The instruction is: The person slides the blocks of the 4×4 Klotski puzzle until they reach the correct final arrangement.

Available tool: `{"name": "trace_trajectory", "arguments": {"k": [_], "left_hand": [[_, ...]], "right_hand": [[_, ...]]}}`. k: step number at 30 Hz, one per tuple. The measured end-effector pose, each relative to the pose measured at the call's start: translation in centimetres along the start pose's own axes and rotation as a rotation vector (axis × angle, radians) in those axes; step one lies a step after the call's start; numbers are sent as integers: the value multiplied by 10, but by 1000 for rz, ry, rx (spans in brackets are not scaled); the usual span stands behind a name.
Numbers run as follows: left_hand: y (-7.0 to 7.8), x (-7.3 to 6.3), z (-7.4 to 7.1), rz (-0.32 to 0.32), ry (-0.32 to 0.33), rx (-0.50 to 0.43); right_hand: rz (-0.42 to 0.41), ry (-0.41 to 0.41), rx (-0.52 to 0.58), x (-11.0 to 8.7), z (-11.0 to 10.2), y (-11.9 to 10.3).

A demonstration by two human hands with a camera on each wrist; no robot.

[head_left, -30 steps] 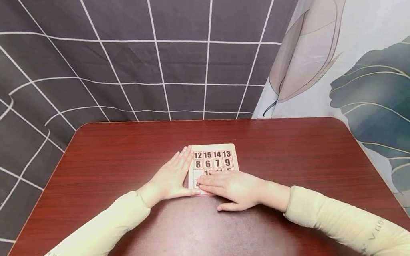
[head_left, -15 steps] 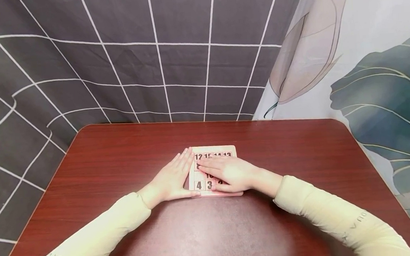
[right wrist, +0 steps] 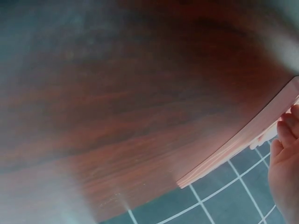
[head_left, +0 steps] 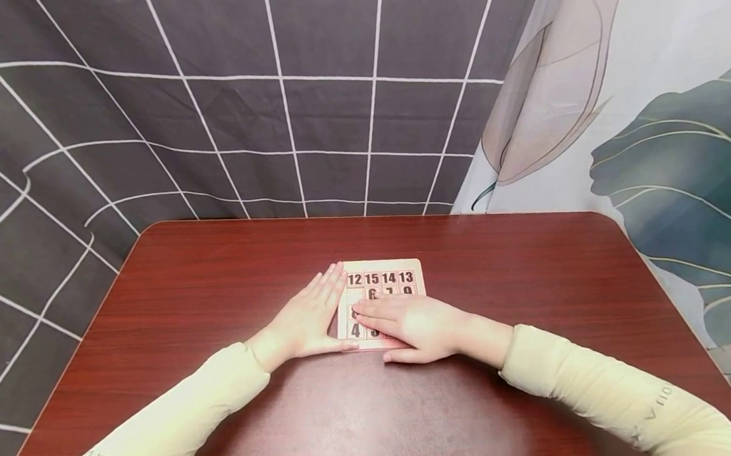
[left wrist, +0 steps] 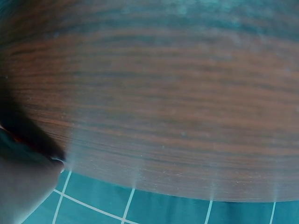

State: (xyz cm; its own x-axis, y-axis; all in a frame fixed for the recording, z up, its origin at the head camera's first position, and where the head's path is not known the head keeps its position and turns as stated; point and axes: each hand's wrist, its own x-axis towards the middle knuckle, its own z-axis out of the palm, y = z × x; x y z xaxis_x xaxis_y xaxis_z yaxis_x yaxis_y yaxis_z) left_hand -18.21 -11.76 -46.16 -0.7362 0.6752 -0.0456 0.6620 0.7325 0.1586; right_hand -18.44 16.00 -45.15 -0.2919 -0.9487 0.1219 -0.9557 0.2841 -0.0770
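A number sliding puzzle (head_left: 383, 264) with a pale frame lies flat on the table in the head view. Along its left edge my left hand (head_left: 305, 322) rests with straight fingers, its thumb at the near left corner. My right hand (head_left: 421, 327) lies across the lower right of the board, its extended fingertips touching the left column. Partly under them is the 8 tile (head_left: 353, 313), with a bare slot directly above it. Tiles 12, 15, 14 and 13 form the top row. Several lower tiles are hidden by the right hand. The right wrist view shows the puzzle's side (right wrist: 243, 137).
The red-brown wooden table (head_left: 245, 252) extends around the puzzle on all sides. A dark grid-patterned curtain (head_left: 330, 109) hangs behind its far edge. To the right hangs a white curtain (head_left: 647, 34) with large leaf prints.
My right hand went up over the upper rows, then came back down. The 8 tile slid down one place, so the bare slot is now in the second row. The left hand stayed put.
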Motion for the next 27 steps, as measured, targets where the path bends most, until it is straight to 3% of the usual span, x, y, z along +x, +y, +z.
{"name": "trace_trajectory", "arguments": {"k": [7,17,27], "left_hand": [[0,1,1,-1,-5,6],[0,0,1,-6,-1,-9],[-2,1,4,-4,1,-3]], "right_hand": [[57,14,24,5,-6,9],[163,-44,32,18,-7,31],[167,-90,19,23,-5,35]]}}
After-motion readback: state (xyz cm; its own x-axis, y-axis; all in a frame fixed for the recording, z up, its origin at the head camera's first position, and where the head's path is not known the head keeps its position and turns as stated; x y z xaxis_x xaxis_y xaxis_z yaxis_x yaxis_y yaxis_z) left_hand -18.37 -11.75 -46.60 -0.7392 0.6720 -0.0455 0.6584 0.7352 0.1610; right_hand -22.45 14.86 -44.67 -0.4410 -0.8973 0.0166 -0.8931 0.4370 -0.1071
